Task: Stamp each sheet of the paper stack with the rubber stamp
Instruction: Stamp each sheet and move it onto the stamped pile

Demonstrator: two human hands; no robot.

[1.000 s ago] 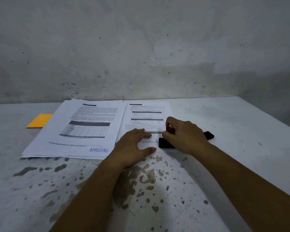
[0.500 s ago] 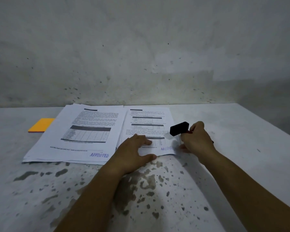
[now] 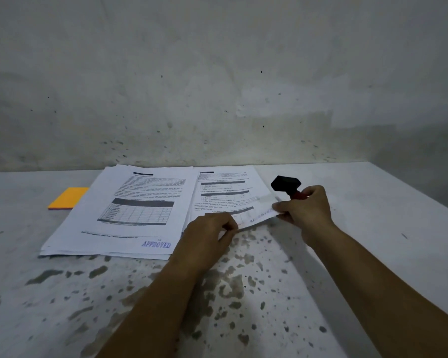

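Observation:
Two piles of printed sheets lie side by side on the table. The left pile (image 3: pixel 130 210) shows a blue APPROVED mark at its lower right. The right stack (image 3: pixel 225 192) has its top sheet (image 3: pixel 259 215) lifted at the near right corner, with a blue stamp mark on it. My right hand (image 3: pixel 305 208) pinches that corner and also holds the rubber stamp (image 3: pixel 286 184), black head up and to the left, red handle in my fingers. My left hand (image 3: pixel 210 231) pinches the same sheet's near edge.
An orange sticky-note pad (image 3: pixel 67 198) lies left of the piles. The table (image 3: pixel 373 228) is white with dark speckled stains near me. A stained wall stands right behind it, and the table's right edge runs diagonally at the far right.
The stamp was pressed on the right sheet, then lifted, leaving a blue mark. My right hand now grips the sheet's corner, and my left hand went from flat to pinching the edge.

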